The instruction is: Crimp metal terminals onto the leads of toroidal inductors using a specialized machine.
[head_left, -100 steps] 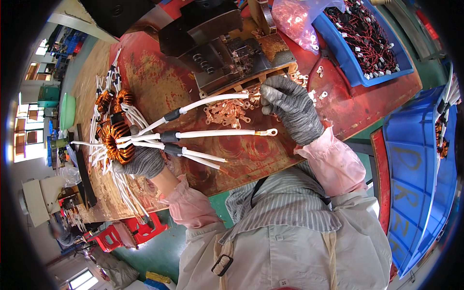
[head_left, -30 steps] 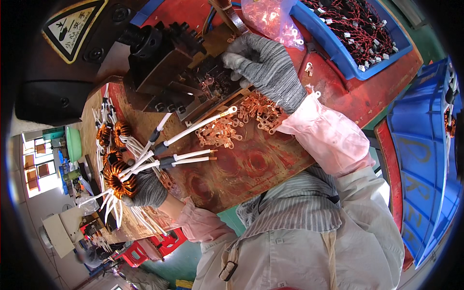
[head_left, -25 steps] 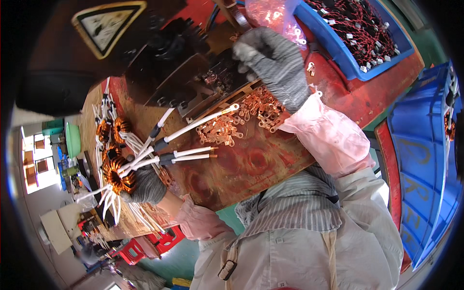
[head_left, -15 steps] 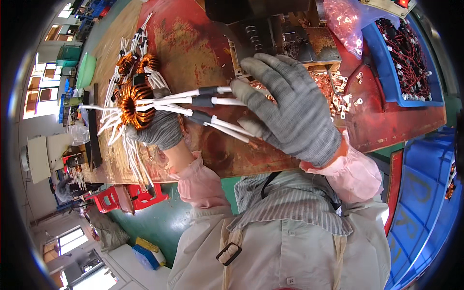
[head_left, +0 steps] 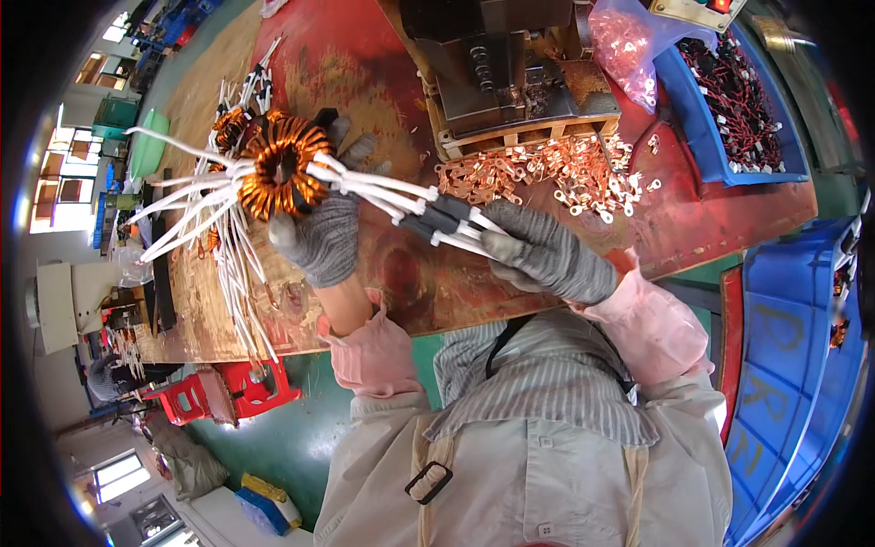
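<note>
The right hand's (head_left: 547, 255) grip is closed, thumb and fingers together, around the far ends of some white wires (head_left: 378, 187). The ends are hidden in the glove, so it is hard to tell what is on their tips. The left hand's (head_left: 326, 242) grip is curled around the copper coil (head_left: 283, 169), with the thumb at its lower edge and the fingers behind it. The coil is up in front of the person, over the table (head_left: 428, 301). Black sleeves (head_left: 443, 217) sit on the wires just beside the right hand. More white wires stick out from the coil's left side.

The step in hand looks like gathering these wires and lining them up. The next move seems to call for a steady left hand on the coil and gentle right fingers, so the wires do not bend or slip apart.

Farther out, more coils (head_left: 232, 126) lie on the table, past the held one. A pile of little copper rings (head_left: 583, 178) lies in front of a black machine (head_left: 474, 100). To the right are a see-through bag (head_left: 624, 50) and a blue tray (head_left: 766, 177) with thin red and black wires (head_left: 734, 100) in it.
</note>
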The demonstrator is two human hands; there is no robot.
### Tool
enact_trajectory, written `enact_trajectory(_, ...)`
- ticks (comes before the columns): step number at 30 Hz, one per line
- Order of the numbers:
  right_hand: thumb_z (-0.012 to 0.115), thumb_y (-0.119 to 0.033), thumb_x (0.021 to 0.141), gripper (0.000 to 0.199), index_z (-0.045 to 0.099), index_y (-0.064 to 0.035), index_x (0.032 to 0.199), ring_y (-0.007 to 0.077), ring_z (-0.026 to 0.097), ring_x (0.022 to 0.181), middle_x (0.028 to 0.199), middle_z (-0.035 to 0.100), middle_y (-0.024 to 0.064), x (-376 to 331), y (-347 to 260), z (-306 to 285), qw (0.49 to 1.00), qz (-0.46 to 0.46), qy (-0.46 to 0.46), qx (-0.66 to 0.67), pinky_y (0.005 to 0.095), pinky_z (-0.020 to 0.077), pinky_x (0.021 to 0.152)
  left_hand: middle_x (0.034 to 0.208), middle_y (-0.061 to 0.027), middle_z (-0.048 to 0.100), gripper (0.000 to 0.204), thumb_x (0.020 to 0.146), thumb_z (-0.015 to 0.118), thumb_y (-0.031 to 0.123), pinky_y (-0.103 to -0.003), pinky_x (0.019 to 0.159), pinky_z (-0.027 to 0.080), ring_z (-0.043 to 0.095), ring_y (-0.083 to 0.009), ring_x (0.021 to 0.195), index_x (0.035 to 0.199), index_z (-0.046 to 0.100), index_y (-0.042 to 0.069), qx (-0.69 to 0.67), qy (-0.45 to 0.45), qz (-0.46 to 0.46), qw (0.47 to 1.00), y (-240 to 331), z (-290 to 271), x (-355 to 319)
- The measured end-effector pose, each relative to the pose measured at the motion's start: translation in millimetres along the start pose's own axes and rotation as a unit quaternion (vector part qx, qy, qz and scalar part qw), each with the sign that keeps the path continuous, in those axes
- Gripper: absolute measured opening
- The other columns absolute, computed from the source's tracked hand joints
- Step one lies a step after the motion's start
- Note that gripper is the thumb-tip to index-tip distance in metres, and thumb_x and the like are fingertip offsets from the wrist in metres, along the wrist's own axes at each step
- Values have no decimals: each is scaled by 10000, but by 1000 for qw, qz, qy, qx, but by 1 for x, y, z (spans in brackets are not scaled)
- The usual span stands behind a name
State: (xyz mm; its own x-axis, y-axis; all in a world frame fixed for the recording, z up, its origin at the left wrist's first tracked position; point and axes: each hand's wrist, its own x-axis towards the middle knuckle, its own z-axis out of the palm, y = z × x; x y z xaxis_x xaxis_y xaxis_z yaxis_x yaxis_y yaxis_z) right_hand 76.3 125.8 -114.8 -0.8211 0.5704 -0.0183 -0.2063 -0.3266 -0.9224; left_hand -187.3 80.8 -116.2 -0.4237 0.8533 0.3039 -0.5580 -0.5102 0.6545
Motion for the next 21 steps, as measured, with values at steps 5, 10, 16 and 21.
enact_trajectory(5,541,-316,859,269,489,-118,1033,11,307,451,600,385,-55,-13,-23,-11,961,205,-96,157,172,228,375,1310,-93,383,850,587,679,517,-524,976,284,354,-297,1198,1285,382,135,73,84,133,985,10,-46,-34)
enact_trajectory(10,524,-294,873,252,477,-139,1065,3,285,448,588,327,-73,-3,-17,-17,910,246,-140,303,159,216,341,1308,-60,388,989,482,673,675,-499,1006,271,356,-286,1201,1276,392,156,142,121,142,972,4,8,-11)
enact_trajectory(16,444,-206,907,389,320,-58,1245,21,239,364,534,298,-26,-21,27,3,735,252,-236,583,172,203,253,1312,-92,342,788,742,538,513,-417,944,282,364,-260,1147,1344,253,91,-33,-289,82,953,18,-8,-9)
enact_trajectory(21,437,-272,911,334,431,-55,1165,77,397,409,642,440,19,-23,38,-8,750,277,-241,551,199,318,325,1046,-132,551,554,843,497,275,-331,556,455,570,-164,701,1321,289,89,-97,-216,-11,971,4,1,12)
